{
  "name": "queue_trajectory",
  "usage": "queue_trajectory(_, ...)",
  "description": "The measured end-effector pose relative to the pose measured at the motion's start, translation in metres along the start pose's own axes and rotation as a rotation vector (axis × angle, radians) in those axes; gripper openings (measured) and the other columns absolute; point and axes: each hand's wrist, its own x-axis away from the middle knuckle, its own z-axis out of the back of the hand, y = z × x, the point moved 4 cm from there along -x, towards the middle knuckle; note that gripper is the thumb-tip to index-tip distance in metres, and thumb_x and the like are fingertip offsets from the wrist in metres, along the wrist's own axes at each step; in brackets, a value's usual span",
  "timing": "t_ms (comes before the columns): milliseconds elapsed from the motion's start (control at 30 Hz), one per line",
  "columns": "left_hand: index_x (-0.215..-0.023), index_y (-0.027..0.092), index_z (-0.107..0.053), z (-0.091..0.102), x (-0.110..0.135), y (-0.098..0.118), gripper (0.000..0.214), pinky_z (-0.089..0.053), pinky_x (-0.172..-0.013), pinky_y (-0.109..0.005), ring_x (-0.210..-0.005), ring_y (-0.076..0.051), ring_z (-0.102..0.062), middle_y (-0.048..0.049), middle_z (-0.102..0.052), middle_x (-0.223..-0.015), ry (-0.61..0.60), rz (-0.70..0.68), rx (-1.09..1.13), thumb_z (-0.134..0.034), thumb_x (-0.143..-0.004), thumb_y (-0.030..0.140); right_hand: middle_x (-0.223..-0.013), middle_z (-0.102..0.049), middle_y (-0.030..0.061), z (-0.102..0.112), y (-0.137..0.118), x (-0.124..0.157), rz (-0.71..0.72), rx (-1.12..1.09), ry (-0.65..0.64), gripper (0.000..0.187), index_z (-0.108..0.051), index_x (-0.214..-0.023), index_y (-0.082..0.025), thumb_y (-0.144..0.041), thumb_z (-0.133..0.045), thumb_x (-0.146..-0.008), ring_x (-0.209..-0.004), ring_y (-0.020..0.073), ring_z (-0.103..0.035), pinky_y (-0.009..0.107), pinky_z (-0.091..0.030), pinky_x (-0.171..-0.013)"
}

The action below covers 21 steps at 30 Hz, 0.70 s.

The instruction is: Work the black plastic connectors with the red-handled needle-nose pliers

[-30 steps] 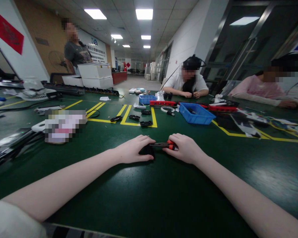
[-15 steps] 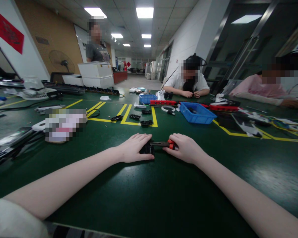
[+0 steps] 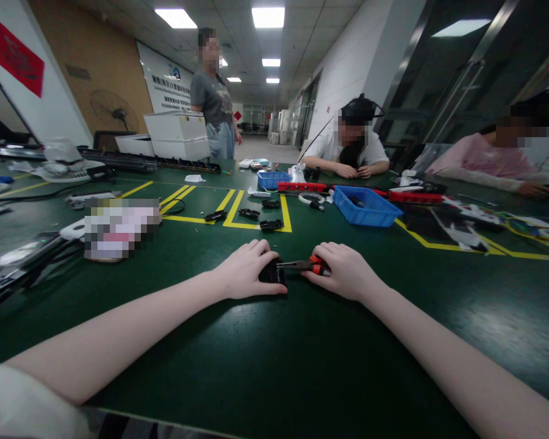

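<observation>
My left hand (image 3: 248, 271) is closed around a small black plastic part (image 3: 274, 274) on the green table, its thumb along the near side and fingers over the far side. From the right, my right hand (image 3: 343, 268) grips needle-nose pliers (image 3: 318, 266) by their red and black handles. The narrow jaw tips reach the top of the black part; whether they pinch anything is too small to tell. Several similar black parts (image 3: 271, 225) lie ahead, in and beside a yellow-taped rectangle.
Beyond my right hand stands a blue bin (image 3: 366, 206) with dark items inside. A smaller blue bin (image 3: 273, 179) and red strips (image 3: 302, 187) lie farther back. Cables and a blurred-out object (image 3: 119, 228) occupy the left. Co-workers sit across the table; another person (image 3: 213, 97) stands behind.
My left fingers have shifted slightly on the black part, uncovering more of its top. The pliers stay at nearly the same spot. The standing person has moved right.
</observation>
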Motion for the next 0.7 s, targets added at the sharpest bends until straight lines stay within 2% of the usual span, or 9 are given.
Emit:
queue_trajectory(167, -0.129, 0.017, -0.064, 0.0, -0.0014, 0.0022, 0.075, -0.057, -0.084, -0.042, -0.102, -0.033, -0.071, -0.0143, -0.07, -0.12, -0.062, 0.021, 0.002, -0.058, -0.09, 0.08, -0.09, -0.069, 0.0083, -0.0007, 0.0002, 0.0003, 0.005, 0.002, 0.009, 0.035, -0.061, -0.09, -0.023, -0.058, -0.059, -0.094, -0.079, 0.0231, -0.061, 0.037, -0.041, -0.071)
queue_trajectory(367, -0.124, 0.018, -0.063, 0.002, -0.0012, 0.0024, 0.07, -0.056, -0.079, -0.038, -0.103, -0.032, -0.074, -0.0136, -0.073, -0.124, -0.063, 0.043, 0.003, -0.059, -0.089, 0.079, -0.088, -0.068, 0.0081, 0.0007, -0.0008, 0.0003, 0.018, -0.012, -0.006, 0.033, -0.059, -0.087, -0.024, -0.056, -0.059, -0.094, -0.079, 0.0231, -0.061, 0.037, -0.042, -0.071)
queue_trajectory(700, -0.113, 0.018, -0.06, 0.006, -0.0012, 0.0067, 0.067, -0.053, -0.072, -0.037, -0.09, -0.03, -0.073, -0.0117, -0.074, -0.107, -0.088, 0.046, -0.055, -0.056, -0.09, 0.08, -0.089, -0.069, 0.0084, 0.0013, -0.0036, 0.0006, 0.032, -0.019, 0.011, 0.03, -0.058, -0.088, -0.023, -0.053, -0.063, -0.093, -0.078, 0.023, -0.061, 0.036, -0.043, -0.07)
